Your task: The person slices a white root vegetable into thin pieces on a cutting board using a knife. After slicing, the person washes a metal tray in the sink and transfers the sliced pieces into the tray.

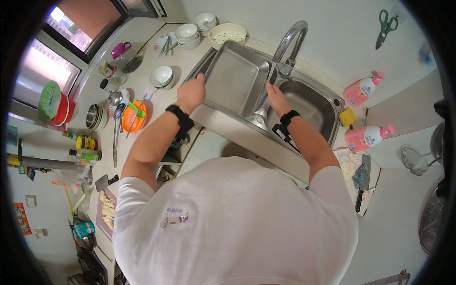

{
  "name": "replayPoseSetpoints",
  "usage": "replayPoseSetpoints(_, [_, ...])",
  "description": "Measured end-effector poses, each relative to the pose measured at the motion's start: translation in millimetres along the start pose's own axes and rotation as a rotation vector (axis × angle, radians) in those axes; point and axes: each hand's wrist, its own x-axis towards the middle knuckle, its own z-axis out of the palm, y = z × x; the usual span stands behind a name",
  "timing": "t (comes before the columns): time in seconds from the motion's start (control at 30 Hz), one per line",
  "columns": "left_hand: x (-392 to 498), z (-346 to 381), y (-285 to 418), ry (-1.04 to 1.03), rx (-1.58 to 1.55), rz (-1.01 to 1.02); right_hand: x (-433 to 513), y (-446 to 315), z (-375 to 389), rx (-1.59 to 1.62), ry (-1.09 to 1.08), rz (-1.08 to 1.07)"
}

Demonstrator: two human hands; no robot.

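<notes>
A rectangular stainless steel tray (235, 78) is held tilted over the left basin of the double sink. My left hand (192, 93) grips its left edge, thumb up. My right hand (277, 98) is at its right side, beside the stream from the chrome faucet (290, 42); the fingers seem to hold the tray's edge. Water runs down near the tray's upper right corner. The right sink basin (310, 103) lies beyond my right hand. A cream perforated basket (227, 32) stands behind the tray.
White bowls (187, 32) stand at the back left, another bowl stack (161, 76) nearer. An orange bowl (134, 117) and ladles lie left. Pink pump bottles (361, 92), a yellow sponge (348, 117) and a knife (364, 181) are right. A cleaver (103, 182) lies lower left.
</notes>
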Motion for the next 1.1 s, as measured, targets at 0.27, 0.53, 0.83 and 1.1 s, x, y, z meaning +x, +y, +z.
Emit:
replayPoseSetpoints(0.27, [-49.8,83.2,-4.8,-0.124,-0.304,-0.054,-1.1,11.3,-46.3,-0.173,-0.180,0.029])
replayPoseSetpoints(0.53, [-60.2,91.4,10.7,-0.292,-0.394,-0.140,24.2,20.2,-67.5,-0.506,-0.194,-0.137])
replayPoseSetpoints(0.83, [-43.2,56.4,27.5,-0.080,-0.154,-0.097,69.6,42.5,-72.4,-0.448,-0.226,-0.124])
replayPoseSetpoints(1.1, [-3.5,13.2,31.2,0.046,0.101,0.022,96.6,33.1,-98.6,-0.468,-0.210,0.011])
